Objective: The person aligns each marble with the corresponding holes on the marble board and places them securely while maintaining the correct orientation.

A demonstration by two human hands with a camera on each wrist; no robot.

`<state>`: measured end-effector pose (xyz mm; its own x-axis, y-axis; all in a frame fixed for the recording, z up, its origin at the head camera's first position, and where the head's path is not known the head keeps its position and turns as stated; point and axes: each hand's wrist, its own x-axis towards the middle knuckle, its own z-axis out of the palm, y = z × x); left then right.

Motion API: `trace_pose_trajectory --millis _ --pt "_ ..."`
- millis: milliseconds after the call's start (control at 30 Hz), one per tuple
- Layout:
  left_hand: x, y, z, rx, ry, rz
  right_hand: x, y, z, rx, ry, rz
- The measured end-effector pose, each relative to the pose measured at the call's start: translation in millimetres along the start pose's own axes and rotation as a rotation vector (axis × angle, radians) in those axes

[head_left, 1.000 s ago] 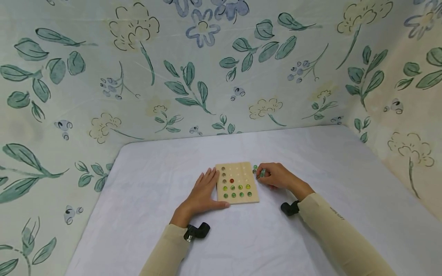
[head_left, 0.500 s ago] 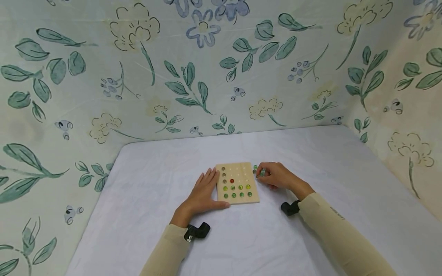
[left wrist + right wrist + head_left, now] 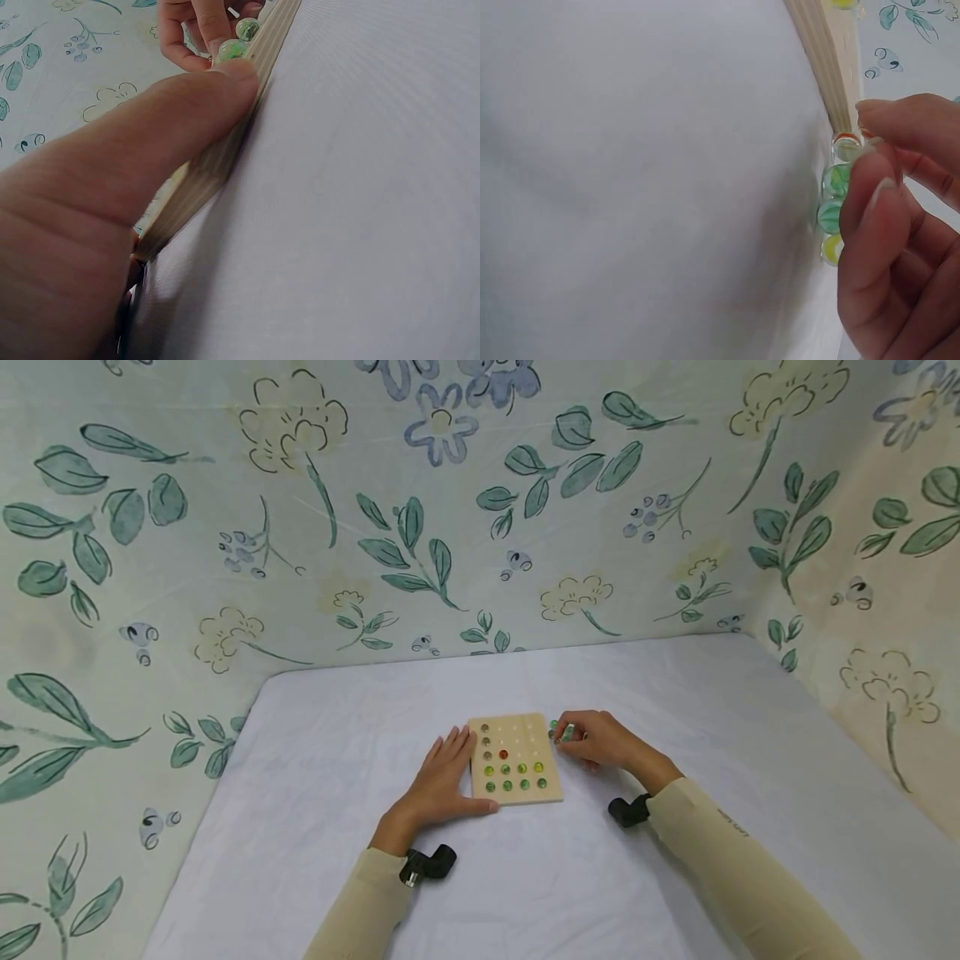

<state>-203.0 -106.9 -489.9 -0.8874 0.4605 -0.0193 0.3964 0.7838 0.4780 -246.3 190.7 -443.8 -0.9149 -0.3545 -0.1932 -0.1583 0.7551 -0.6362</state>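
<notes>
The step in hand seemed to be taking up one of the loose marbles (image 3: 830, 216) beside the board, and the set-up suited it. The board (image 3: 521, 745) lay flat on the surface (image 3: 517, 877), near the middle of the head frame. Its seated marbles (image 3: 507, 785) filled two rows toward the bottom and ran up the left side, with a red marble (image 3: 503, 754) just inside that column.

The left hand (image 3: 438, 789), left of centre, had its fingers straight against the left edge and its thumb along the bottom one. That made a sound brace; light, steady pressure would have been enough, since a jolt could have shaken the seated marbles.

The right hand (image 3: 600, 739) reached in from the right of the frame, its fingers bent over the loose marbles just off the board's right edge. Whether it pinched one could not be told, as the fingertips covered the spot. In the right wrist view the loose marbles sat in a close line right of centre, partly behind the fingers.

Smooth and crowded, they probably called for thumb and fingertip on opposite sides at the widest part; a high squeeze might have shot one away. Starting from an end of the line would likely have disturbed the neighbours least, with a straight lift before any sideways travel.
</notes>
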Motion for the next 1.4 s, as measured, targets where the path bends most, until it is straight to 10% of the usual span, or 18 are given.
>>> trace_pose_trajectory --millis 1400 --pt "0.4 -1.6 0.8 0.000 -0.009 -0.012 12 -23 14.2 0.008 0.032 -0.091"
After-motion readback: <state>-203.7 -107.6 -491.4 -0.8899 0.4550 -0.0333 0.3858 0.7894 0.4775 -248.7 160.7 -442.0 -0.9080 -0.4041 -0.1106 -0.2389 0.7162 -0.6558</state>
